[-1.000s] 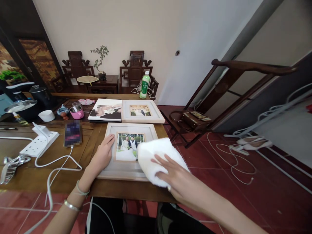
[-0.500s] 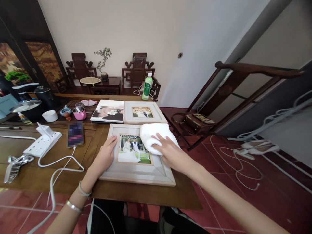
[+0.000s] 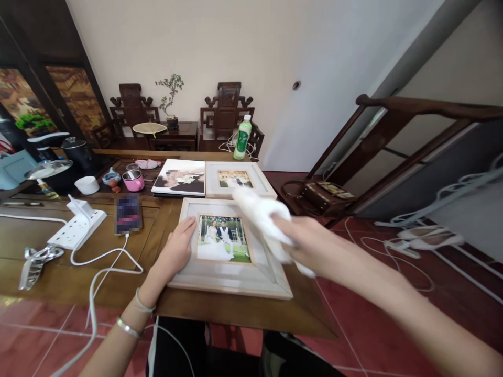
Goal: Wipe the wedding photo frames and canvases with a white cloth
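Note:
A white picture frame (image 3: 231,283) with a wedding photo (image 3: 223,238) lies face up near the table's front edge. My left hand (image 3: 177,247) rests on its left side, fingers laid along the border and holding nothing. Bunched in my right hand (image 3: 304,241) is a white cloth (image 3: 261,214), blurred by motion, over the frame's right border. Whether the cloth touches the frame I cannot tell. Behind lies a second white picture frame (image 3: 257,175), partly covered by the cloth. Left of that one is a photo panel (image 3: 183,175) with a white edge.
On the wooden table (image 3: 157,293) to the left are a phone (image 3: 128,214) on a cable, a power strip (image 3: 84,230), a hair claw clip (image 3: 37,264) and a pink cup (image 3: 133,180). A green bottle (image 3: 242,139) stands at the back. A wooden chair (image 3: 377,141) is at right.
My right hand has lifted the cloth off the photo and swung it right, bunching it up. The left hand keeps its place on the frame. The view has shifted slightly.

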The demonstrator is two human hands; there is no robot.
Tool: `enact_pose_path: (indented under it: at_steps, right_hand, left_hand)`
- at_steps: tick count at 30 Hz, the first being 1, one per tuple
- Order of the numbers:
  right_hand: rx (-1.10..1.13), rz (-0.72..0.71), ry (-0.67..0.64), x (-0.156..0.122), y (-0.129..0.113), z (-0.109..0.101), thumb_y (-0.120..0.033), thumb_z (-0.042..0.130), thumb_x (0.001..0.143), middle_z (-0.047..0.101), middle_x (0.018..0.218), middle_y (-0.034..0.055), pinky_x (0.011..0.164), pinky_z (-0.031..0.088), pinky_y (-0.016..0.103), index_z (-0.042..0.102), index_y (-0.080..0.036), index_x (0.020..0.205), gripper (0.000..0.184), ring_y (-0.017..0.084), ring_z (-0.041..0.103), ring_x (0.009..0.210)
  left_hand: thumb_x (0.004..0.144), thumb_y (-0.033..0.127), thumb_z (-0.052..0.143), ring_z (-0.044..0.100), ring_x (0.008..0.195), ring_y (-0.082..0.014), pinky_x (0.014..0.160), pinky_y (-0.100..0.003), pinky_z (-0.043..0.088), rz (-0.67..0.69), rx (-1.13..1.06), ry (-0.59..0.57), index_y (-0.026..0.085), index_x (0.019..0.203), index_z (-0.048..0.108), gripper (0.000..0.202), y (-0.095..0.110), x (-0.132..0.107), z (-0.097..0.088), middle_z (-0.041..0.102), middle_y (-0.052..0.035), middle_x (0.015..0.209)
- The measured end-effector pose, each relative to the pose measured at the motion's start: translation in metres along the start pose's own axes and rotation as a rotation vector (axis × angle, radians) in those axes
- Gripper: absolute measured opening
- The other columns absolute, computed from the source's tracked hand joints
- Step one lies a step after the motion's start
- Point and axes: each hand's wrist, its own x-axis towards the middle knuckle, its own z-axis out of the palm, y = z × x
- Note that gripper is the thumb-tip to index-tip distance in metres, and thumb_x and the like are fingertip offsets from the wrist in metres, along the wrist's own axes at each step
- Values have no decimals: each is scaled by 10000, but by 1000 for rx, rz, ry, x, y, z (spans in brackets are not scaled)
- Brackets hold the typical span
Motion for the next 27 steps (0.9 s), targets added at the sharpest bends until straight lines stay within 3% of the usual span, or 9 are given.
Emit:
enact_pose_path:
  at_steps: [2, 4, 6, 9, 13, 21, 27]
  right_hand:
    - [-130, -73, 227, 50, -6, 6, 81, 347, 713, 584, 1212, 165, 829, 498, 432, 551, -146, 1189, 566, 296, 593, 1059]
    - [-195, -201, 343, 97, -20, 20, 108, 356, 702, 427, 1425, 156, 1024, 366, 484, 556, -132, 1198, 586, 317, 371, 1319]
    - [-197, -334, 277, 132, -37, 39, 112, 388, 702, 389, 1465, 143, 1086, 280, 478, 528, -133, 1252, 618, 294, 277, 1378]
    - [-143, -411, 116, 156, -54, 67, 71, 421, 742, 488, 1388, 139, 1069, 291, 438, 524, -159, 1267, 583, 250, 333, 1352]
    - [-124, -379, 52, 152, -52, 80, 45, 420, 765, 519, 1347, 154, 1025, 331, 375, 542, -149, 1254, 539, 231, 405, 1301]
    - [-196, -262, 31, 115, -10, 62, 103, 401, 686, 544, 1317, 169, 966, 380, 400, 625, -168, 1167, 596, 256, 560, 1137]
    - [-281, -131, 0, 82, 29, 46, 74, 382, 710, 641, 1164, 112, 855, 441, 371, 682, -213, 1053, 539, 244, 615, 1006]
  left_hand:
    - [772, -31, 335, 357, 1366, -229, 1131, -501, 298, 14, -15, 21, 132, 1347, 481, 615, -4, 0, 3, 432, -126, 1448]
    - [746, -53, 337, 371, 1357, -233, 1125, -509, 306, 28, -33, 49, 138, 1342, 487, 644, -6, 0, 4, 447, -134, 1434]
    - [734, -62, 341, 384, 1348, -242, 1115, -518, 316, 40, -49, 64, 139, 1323, 507, 644, -6, 1, 4, 467, -143, 1415]
    - [755, -47, 337, 351, 1366, -255, 1105, -518, 325, 60, -77, 38, 143, 1291, 537, 602, -1, 3, -2, 467, -138, 1414]
    - [755, -48, 332, 335, 1377, -247, 1114, -496, 316, 84, -105, -7, 138, 1301, 529, 610, 4, 5, -8, 451, -127, 1433]
    - [747, -64, 340, 387, 1352, -233, 1115, -504, 317, 48, -86, 50, 125, 1291, 537, 609, -6, 1, 4, 503, -140, 1389]
    - [755, -61, 334, 383, 1356, -229, 1117, -508, 318, 33, -101, 48, 132, 1284, 544, 601, -2, 1, 2, 514, -131, 1382]
